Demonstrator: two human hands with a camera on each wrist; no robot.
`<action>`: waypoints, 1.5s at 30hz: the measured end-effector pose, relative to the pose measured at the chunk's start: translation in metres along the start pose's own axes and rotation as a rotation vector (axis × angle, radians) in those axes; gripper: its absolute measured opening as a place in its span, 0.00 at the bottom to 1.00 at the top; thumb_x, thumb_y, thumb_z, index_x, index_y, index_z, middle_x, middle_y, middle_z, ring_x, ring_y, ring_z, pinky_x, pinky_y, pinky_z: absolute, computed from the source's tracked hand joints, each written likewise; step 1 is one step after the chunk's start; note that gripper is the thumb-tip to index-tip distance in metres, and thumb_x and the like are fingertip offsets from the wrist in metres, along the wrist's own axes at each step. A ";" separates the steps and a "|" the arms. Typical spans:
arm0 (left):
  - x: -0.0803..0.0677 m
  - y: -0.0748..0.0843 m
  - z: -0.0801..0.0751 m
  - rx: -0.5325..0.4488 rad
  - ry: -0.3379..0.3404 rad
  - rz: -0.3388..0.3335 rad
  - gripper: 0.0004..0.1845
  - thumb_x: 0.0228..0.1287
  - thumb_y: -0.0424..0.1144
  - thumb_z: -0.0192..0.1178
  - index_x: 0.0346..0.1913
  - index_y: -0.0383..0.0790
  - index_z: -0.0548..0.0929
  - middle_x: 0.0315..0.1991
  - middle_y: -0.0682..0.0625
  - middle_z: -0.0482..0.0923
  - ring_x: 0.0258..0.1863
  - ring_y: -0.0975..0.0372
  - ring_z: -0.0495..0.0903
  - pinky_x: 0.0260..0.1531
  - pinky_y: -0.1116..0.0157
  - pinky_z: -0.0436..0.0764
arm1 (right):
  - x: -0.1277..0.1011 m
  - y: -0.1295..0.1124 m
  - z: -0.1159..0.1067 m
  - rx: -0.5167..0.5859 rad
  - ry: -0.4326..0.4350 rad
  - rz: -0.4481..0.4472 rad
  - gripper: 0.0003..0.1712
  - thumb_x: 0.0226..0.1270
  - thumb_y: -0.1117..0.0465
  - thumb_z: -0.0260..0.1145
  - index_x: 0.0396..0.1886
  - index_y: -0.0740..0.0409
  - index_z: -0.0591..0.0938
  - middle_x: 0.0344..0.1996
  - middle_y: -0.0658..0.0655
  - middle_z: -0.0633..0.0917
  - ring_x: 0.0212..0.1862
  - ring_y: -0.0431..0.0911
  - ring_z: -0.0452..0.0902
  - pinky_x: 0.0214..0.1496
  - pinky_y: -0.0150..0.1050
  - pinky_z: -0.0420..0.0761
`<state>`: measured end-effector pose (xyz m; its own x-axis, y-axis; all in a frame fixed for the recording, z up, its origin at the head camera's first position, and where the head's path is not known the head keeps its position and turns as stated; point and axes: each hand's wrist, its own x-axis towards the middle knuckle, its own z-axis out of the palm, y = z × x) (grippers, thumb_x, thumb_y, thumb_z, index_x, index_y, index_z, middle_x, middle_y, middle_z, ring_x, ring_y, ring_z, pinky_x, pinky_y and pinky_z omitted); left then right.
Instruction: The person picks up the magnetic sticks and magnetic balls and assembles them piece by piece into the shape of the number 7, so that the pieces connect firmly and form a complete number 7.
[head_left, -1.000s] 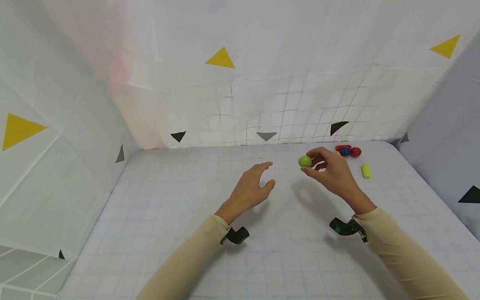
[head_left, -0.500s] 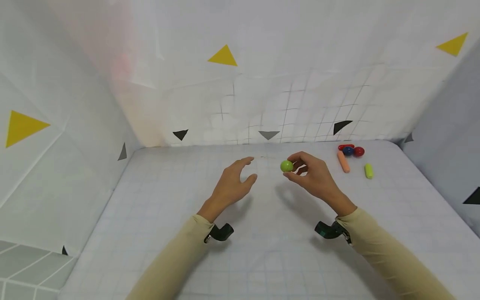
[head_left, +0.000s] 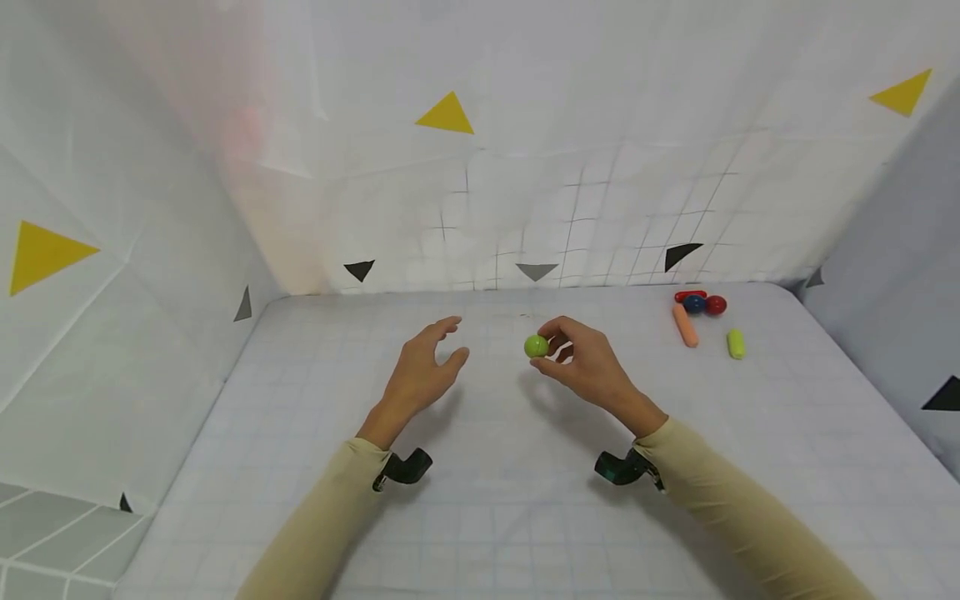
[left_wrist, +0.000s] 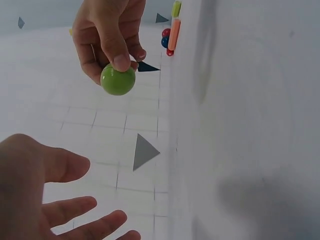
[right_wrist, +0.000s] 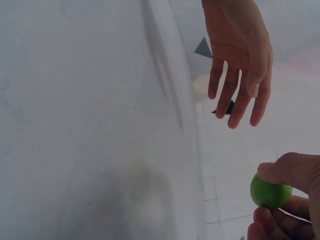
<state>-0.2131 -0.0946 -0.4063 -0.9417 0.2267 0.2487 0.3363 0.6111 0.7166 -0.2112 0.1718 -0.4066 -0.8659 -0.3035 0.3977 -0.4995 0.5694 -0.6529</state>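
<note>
My right hand (head_left: 588,362) pinches a shiny green ball (head_left: 536,347) between thumb and fingertips, above the white table. In the left wrist view the ball (left_wrist: 118,80) shows whole below the thumb, and in the right wrist view the thumb presses on top of the green ball (right_wrist: 270,192). To the left, my left hand (head_left: 417,372) hovers with fingers spread and relaxed, holding nothing. Its thumb and fingers face the ball across a gap. The left hand (right_wrist: 240,60) also appears in the right wrist view, fingers extended.
At the back right of the table (head_left: 480,533) lie an orange stick (head_left: 685,325), a short yellow-green cylinder (head_left: 736,343), a red stick (head_left: 689,295), a dark blue ball (head_left: 694,305) and a red ball (head_left: 716,306). White sheet walls (head_left: 600,100) stand behind and at both sides.
Both hands have moved left across the table, the right one carrying the green ball. The orange stick, hidden behind the right hand a second ago, is in view.
</note>
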 end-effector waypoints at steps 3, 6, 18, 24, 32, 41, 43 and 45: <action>-0.002 -0.008 -0.004 0.025 0.000 -0.024 0.25 0.64 0.48 0.56 0.65 0.53 0.69 0.58 0.52 0.72 0.58 0.61 0.68 0.54 0.55 0.68 | 0.000 0.002 0.011 0.002 -0.009 -0.006 0.21 0.51 0.60 0.75 0.44 0.56 0.76 0.36 0.48 0.79 0.37 0.44 0.76 0.35 0.39 0.79; -0.006 -0.017 -0.009 0.044 -0.005 -0.048 0.25 0.64 0.49 0.56 0.64 0.53 0.69 0.58 0.53 0.72 0.58 0.61 0.68 0.53 0.55 0.69 | 0.000 0.002 0.022 0.010 -0.033 -0.016 0.21 0.51 0.60 0.74 0.44 0.57 0.76 0.36 0.48 0.79 0.37 0.45 0.76 0.35 0.40 0.79; -0.012 -0.033 -0.021 0.049 0.021 -0.056 0.24 0.64 0.46 0.57 0.63 0.52 0.71 0.56 0.50 0.73 0.56 0.58 0.69 0.52 0.52 0.69 | 0.008 -0.002 0.063 0.006 -0.128 -0.028 0.21 0.53 0.60 0.73 0.45 0.58 0.76 0.37 0.48 0.79 0.37 0.44 0.77 0.35 0.36 0.77; -0.011 -0.035 -0.014 0.058 0.001 -0.052 0.24 0.63 0.45 0.58 0.63 0.52 0.71 0.55 0.51 0.74 0.57 0.58 0.69 0.53 0.53 0.69 | 0.014 -0.006 0.076 0.002 -0.172 0.016 0.19 0.53 0.62 0.73 0.43 0.57 0.76 0.36 0.48 0.79 0.37 0.43 0.77 0.35 0.34 0.76; -0.008 -0.028 0.007 0.015 -0.105 0.009 0.24 0.62 0.44 0.60 0.62 0.49 0.73 0.55 0.52 0.75 0.55 0.59 0.72 0.53 0.57 0.70 | 0.013 -0.005 0.081 -0.013 -0.207 0.023 0.20 0.51 0.62 0.74 0.43 0.58 0.77 0.36 0.49 0.79 0.36 0.42 0.76 0.37 0.33 0.76; -0.006 -0.020 0.027 -0.036 -0.251 0.147 0.29 0.57 0.36 0.66 0.62 0.37 0.72 0.54 0.44 0.75 0.45 0.56 0.77 0.44 0.61 0.76 | 0.002 -0.004 0.046 -0.046 -0.201 0.036 0.29 0.53 0.59 0.73 0.54 0.59 0.74 0.47 0.56 0.78 0.40 0.45 0.76 0.34 0.37 0.77; -0.004 -0.021 0.032 -0.016 -0.251 0.165 0.26 0.56 0.35 0.67 0.59 0.37 0.75 0.51 0.47 0.76 0.43 0.58 0.77 0.42 0.63 0.77 | -0.002 -0.002 0.037 -0.056 -0.179 0.047 0.27 0.54 0.58 0.72 0.53 0.57 0.74 0.47 0.56 0.78 0.40 0.45 0.76 0.34 0.37 0.77; -0.002 -0.022 0.036 -0.001 -0.235 0.170 0.23 0.54 0.33 0.68 0.55 0.37 0.77 0.48 0.49 0.77 0.41 0.60 0.77 0.40 0.65 0.77 | -0.005 0.000 0.029 -0.061 -0.168 0.064 0.26 0.55 0.56 0.72 0.53 0.54 0.74 0.47 0.55 0.78 0.40 0.45 0.76 0.34 0.37 0.77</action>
<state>-0.2180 -0.0811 -0.4457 -0.8433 0.4958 0.2074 0.4892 0.5485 0.6781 -0.2080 0.1513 -0.4277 -0.8910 -0.3852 0.2404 -0.4449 0.6351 -0.6314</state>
